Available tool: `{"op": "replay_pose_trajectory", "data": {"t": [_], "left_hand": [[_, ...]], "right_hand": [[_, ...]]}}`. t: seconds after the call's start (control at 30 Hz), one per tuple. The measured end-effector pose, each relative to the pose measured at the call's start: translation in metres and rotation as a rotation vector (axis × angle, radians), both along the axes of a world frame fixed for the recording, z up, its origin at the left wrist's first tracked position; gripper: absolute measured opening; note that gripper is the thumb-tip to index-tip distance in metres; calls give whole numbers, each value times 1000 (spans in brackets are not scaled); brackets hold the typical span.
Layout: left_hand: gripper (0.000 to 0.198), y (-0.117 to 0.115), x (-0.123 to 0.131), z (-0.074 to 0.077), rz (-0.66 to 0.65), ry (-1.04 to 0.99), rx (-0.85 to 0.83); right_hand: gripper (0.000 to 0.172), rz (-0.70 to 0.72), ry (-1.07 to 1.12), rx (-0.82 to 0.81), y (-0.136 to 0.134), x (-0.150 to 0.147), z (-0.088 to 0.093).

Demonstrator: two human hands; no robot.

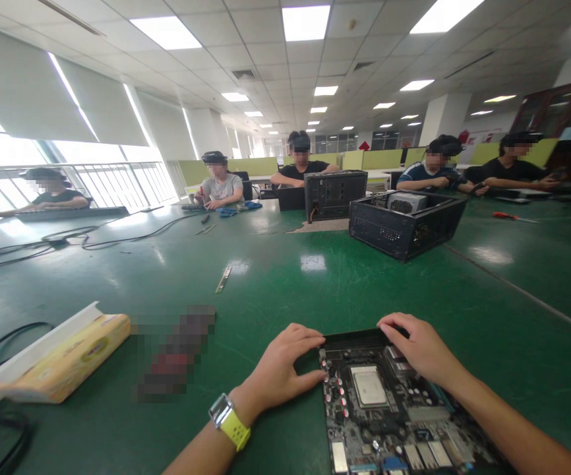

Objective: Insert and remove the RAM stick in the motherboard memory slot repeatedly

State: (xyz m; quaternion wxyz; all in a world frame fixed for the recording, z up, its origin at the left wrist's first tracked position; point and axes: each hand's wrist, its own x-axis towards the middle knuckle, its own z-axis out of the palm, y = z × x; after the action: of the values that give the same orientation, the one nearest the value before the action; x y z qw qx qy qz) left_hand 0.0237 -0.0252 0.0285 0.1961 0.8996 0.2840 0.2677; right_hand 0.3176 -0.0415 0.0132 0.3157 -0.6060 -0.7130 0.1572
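Green bench [275, 277] spreads across the frame's lower half, with five people [221, 191] around its far side. At upper right stands an open case [374, 227]; an upright case [335, 191] sits just behind it, to its left. The board [397, 419] lies at lower right of centre, outside both cases, a black strip [355, 340] along its top edge. The left hand [285, 366] has a half-open grip, fingertips at the board's upper left corner, thumb at its left edge. The right hand [417, 346] has thumb and fingers drawn together at the strip's right end; I cannot tell whether they pinch it.

The work looks partway: the board is out in the open, a memory stick [223, 280] lies loose left of centre, and the chip [368, 386] is seated but uncovered. Whether parts are going on or coming off cannot be told.

Widest room lies above the board, up to the open case. A narrower band runs left to a blurred dark item [179, 356]. The right forearm [503, 415] crosses the board's right edge; its bottom edge leaves the frame.
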Motion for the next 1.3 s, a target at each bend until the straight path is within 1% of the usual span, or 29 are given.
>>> {"op": "replay_pose_trajectory", "data": {"t": [0.33,0.4,0.47,0.5,0.53,0.6,0.67,0.7,0.73,0.77,0.8,0.83,0.9,0.93,0.97,1.0,1.07,1.13,1.2,1.23,1.3], "left_hand": [[44,0,0,0,12,5,-27],[42,-1,-1,-1,11,-6,-22],[38,0,-1,-2,25,-47,-7],[34,0,0,-2,42,-76,6],[29,1,0,-3,65,-109,22],[19,3,0,-5,130,-171,64],[14,5,0,-6,197,-208,102],[12,5,0,-7,223,-218,120],[12,6,0,-7,244,-220,133],[12,6,0,-7,258,-218,143],[12,7,0,-7,265,-213,148],[13,7,0,-8,267,-207,150],[13,7,-1,-8,267,-203,144],[13,7,-2,-9,267,-204,139],[13,7,-3,-9,269,-207,135],[13,7,-4,-9,272,-210,135],[14,7,-6,-10,280,-208,141],[15,7,-7,-9,281,-196,149],[14,7,-6,-9,278,-179,152],[14,7,-5,-9,274,-172,153],[14,6,-3,-9,263,-150,153]], "right_hand": [[28,-21,6,0,3,1,-6],[27,-53,-14,29,0,0,1],[26,-81,-57,102,-9,-7,14],[25,-71,-87,138,-16,-15,21],[24,-38,-122,170,-25,-26,27],[25,113,-209,205,-45,-54,30],[27,303,-332,297,-62,-85,20],[29,369,-392,423,-68,-99,10],[29,402,-453,505,-72,-110,0],[31,424,-491,547,-74,-118,-10],[32,437,-516,558,-75,-123,-18],[32,448,-528,522,-74,-124,-22],[26,445,-526,361,-69,-115,-19],[23,408,-526,266,-63,-106,-13],[21,339,-531,179,-56,-94,-5],[22,242,-538,96,-48,-80,2],[27,-17,-580,-12,-27,-47,15],[27,-255,-579,-106,-8,-13,20],[29,-364,-572,-134,5,14,20],[29,-383,-570,-134,8,22,20],[28,-383,-565,-126,6,29,19]]}}
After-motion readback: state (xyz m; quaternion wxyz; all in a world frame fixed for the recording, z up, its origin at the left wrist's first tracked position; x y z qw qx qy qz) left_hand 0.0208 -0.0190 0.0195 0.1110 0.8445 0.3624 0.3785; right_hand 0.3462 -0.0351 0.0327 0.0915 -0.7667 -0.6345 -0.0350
